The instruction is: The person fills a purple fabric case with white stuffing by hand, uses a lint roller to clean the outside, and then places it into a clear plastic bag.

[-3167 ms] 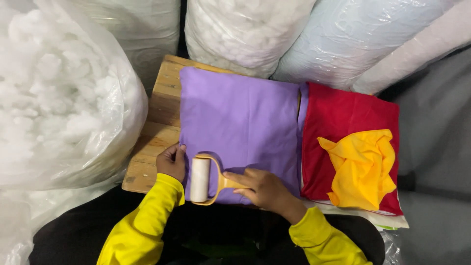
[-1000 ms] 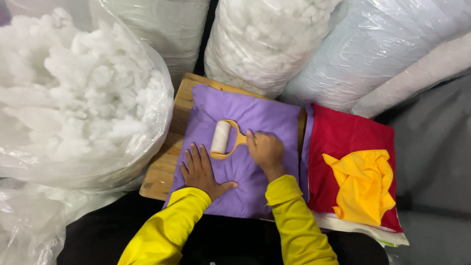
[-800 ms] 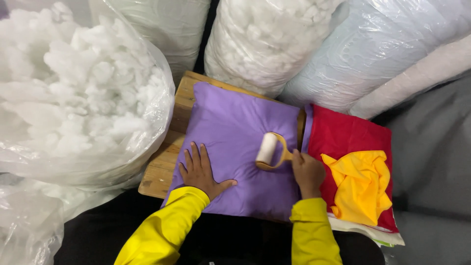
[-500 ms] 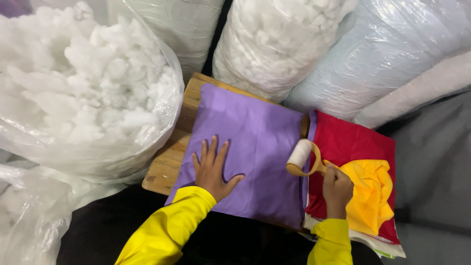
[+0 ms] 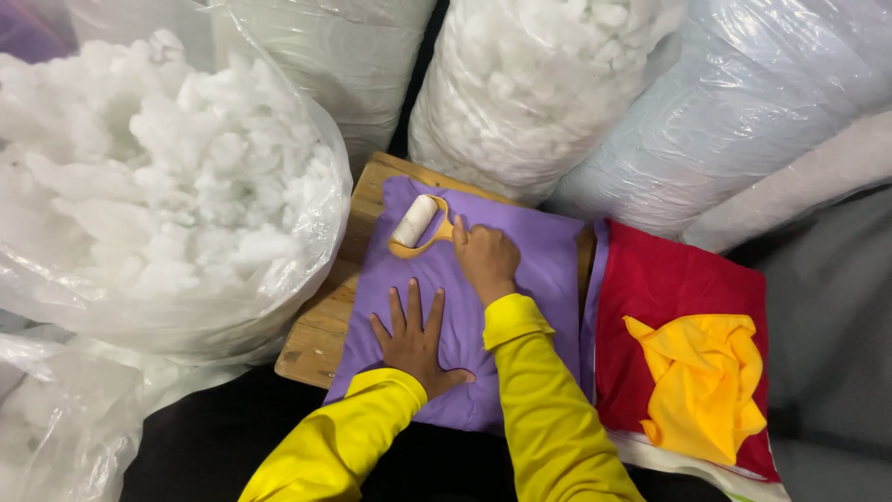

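A purple cloth [image 5: 539, 270] lies flat over a small wooden board [image 5: 321, 330] in front of me. My left hand [image 5: 413, 339] rests palm down on the cloth's near part, fingers spread. My right hand [image 5: 485, 258] grips the yellow handle of a lint roller [image 5: 416, 223], whose white roll lies on the cloth's far left corner. Both my sleeves are yellow.
A red cloth [image 5: 669, 279] with a crumpled yellow cloth [image 5: 701, 386] on it lies to the right. An open clear bag of white stuffing [image 5: 158, 204] stands at the left. More filled plastic bags [image 5: 548, 84] stand behind the board.
The roller went from the cloth's far left across to its right edge and has come back to the far left corner. My left hand stayed flat on the cloth.
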